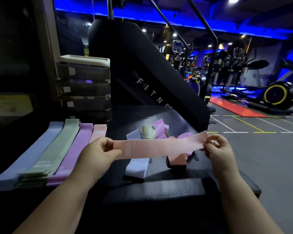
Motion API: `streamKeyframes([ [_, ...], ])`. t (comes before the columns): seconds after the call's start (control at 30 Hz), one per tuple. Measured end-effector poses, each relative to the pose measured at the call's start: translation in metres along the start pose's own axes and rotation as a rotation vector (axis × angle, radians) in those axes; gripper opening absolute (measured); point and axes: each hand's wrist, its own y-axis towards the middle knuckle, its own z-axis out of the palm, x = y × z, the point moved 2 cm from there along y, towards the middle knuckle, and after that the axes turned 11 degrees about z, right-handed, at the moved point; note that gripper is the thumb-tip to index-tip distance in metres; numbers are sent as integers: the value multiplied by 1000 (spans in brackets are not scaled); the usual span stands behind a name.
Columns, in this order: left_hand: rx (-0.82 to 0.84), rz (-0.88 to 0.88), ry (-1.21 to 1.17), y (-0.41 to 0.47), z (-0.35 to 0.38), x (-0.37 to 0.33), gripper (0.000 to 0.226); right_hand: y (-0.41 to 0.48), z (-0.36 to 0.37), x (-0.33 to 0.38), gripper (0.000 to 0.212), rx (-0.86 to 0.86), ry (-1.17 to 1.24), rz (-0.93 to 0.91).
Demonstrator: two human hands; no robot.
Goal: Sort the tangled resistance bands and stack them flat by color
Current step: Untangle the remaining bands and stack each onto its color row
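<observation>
We hold a pink band point(159, 146) stretched flat above the bench point(152, 191), our left hand point(98, 152) pinching one end, our right hand point(218, 149) the other. Behind it lies the tangle point(152, 130); four sorted stacks point(57, 152) lie to our left.

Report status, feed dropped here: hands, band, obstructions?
Left hand and right hand pinch pink band by its ends, held flat. Pink stack lies at left, rightmost of four. Tangled pile below band; path looks open.

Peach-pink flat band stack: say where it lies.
Head view, left of centre: the peach-pink band stack ends the sorted row, right of the purple band stack, beyond the left hand.
</observation>
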Motion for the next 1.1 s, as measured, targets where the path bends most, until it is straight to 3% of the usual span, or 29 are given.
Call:
streamKeyframes([
  [0.23,14,-19,-7,-2,-28,3,10,-12,33,2,21,112,34,44],
  [0.47,58,-47,-38,5,-54,12,7,-9,80,15,48,77,-44,27],
  [0.6,168,-49,-15,5,-67,12,28,1,113,28,36,31,-78,-12],
  [0.77,235,-32,81,2,-86,23,22,15,171,37,32,69,-172,-14],
  [0.93,184,-8,203,4,-97,34,2,23,228,40,35,116,-295,-20],
  [1.1,130,61,321,3,-107,31,8,30,274,40,32,192,-278,56],
])
